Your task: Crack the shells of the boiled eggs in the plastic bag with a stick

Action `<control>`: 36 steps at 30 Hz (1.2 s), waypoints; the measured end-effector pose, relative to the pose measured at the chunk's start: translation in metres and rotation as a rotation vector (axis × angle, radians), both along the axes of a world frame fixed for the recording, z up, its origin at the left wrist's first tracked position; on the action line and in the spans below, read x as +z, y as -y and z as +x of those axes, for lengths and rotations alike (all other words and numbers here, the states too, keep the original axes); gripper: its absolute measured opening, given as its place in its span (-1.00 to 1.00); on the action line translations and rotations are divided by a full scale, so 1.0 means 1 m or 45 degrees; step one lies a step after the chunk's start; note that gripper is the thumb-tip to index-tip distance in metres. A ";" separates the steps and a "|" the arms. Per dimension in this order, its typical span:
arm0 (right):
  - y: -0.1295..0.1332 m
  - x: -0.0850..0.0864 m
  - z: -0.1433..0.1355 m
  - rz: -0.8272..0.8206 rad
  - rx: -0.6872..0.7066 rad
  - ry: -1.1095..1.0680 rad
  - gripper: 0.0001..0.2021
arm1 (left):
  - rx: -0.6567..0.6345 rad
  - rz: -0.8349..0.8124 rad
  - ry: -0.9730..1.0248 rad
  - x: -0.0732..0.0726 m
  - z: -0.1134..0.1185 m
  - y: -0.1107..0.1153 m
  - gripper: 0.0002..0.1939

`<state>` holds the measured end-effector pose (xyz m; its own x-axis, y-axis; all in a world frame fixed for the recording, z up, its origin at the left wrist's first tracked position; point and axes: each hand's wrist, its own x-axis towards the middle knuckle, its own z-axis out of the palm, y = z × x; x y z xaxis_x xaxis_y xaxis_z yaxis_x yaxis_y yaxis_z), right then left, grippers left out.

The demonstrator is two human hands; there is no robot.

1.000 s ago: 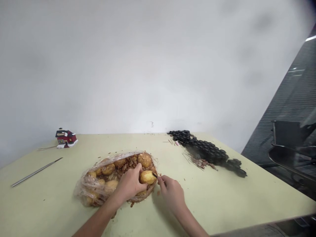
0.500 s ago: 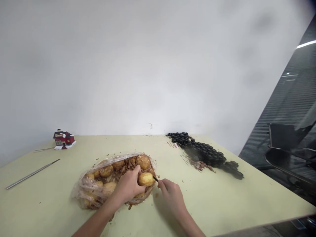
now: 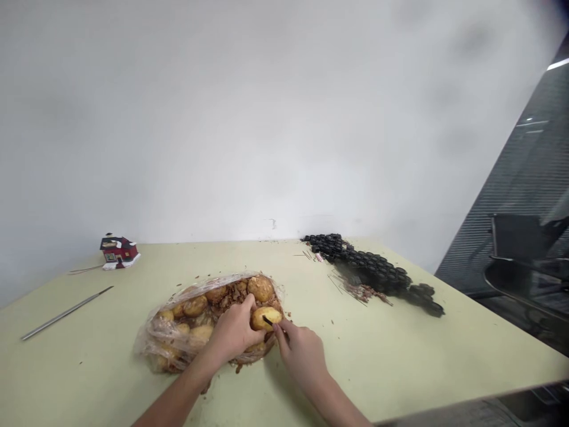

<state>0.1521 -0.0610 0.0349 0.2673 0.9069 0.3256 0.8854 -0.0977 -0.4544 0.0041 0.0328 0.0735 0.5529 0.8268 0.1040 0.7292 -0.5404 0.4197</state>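
Note:
My left hand [image 3: 237,331] is closed on a pale yellow potato [image 3: 262,313], with thumb and finger gripping its left side. This potato looks partly peeled and sits over the right end of a clear plastic bag [image 3: 146,347]. In my right hand [image 3: 303,351] is a small dark tool [image 3: 267,321], pinched between the fingers, its thin black end lying against the potato's face. Its exact kind cannot be made out. Around and under my left hand the open bag holds several unpeeled potatoes [image 3: 194,306] among brown peel scraps [image 3: 229,298].
A metal rod with a dark tip [image 3: 66,312] lies at the left of the pale table [image 3: 377,367]. Behind it stands a small red model house [image 3: 120,254]. Black linked pieces [image 3: 377,267] stretch along the right, beside thin wires. A black chair [image 3: 518,237] is beyond the table.
The dark tool has moved left from the potato's right end onto its front face, and my right hand followed it. My left hand keeps its grip. The view has shifted slightly.

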 end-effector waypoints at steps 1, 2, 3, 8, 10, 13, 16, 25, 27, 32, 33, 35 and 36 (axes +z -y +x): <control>0.000 0.000 -0.001 -0.003 -0.029 0.017 -0.66 | -0.002 -0.001 -0.002 0.000 0.000 0.000 -0.69; 0.001 -0.001 -0.001 -0.006 -0.055 0.029 -0.65 | -0.004 -0.002 -0.004 0.000 0.000 0.000 -0.69; 0.001 -0.002 -0.001 -0.009 -0.070 0.038 -0.64 | -0.006 -0.004 -0.006 0.000 0.000 0.000 -0.68; 0.003 -0.006 -0.005 -0.012 -0.005 0.062 -0.67 | 0.002 -0.018 -0.013 0.001 0.001 0.000 -0.67; 0.004 -0.008 -0.005 -0.019 -0.042 0.060 -0.68 | 0.008 -0.020 -0.019 0.001 0.001 0.000 -0.68; 0.006 -0.009 0.000 -0.033 -0.132 0.044 -0.64 | 0.009 -0.011 -0.016 0.001 0.000 0.000 -0.68; 0.006 -0.009 0.003 -0.038 -0.072 0.031 -0.62 | -0.002 -0.006 -0.001 0.001 0.000 0.001 -0.68; 0.011 -0.022 0.006 -0.063 -0.161 0.025 -0.70 | 0.002 -0.010 0.004 0.000 0.000 0.001 -0.67; 0.012 -0.024 0.008 -0.064 -0.146 0.008 -0.69 | 0.001 -0.013 0.010 0.000 0.000 0.001 -0.67; 0.002 -0.020 -0.009 -0.023 0.094 -0.030 -0.67 | -0.007 -0.028 0.015 0.003 -0.001 0.002 -0.66; 0.000 -0.019 -0.013 -0.019 0.095 -0.028 -0.67 | -0.009 -0.028 0.012 0.003 -0.001 0.002 -0.66; -0.002 -0.017 -0.017 -0.028 0.059 -0.017 -0.68 | -0.011 -0.025 0.009 0.003 -0.001 0.002 -0.66; -0.001 -0.016 -0.016 -0.047 0.019 -0.009 -0.68 | -0.011 -0.022 0.010 0.002 -0.002 0.002 -0.67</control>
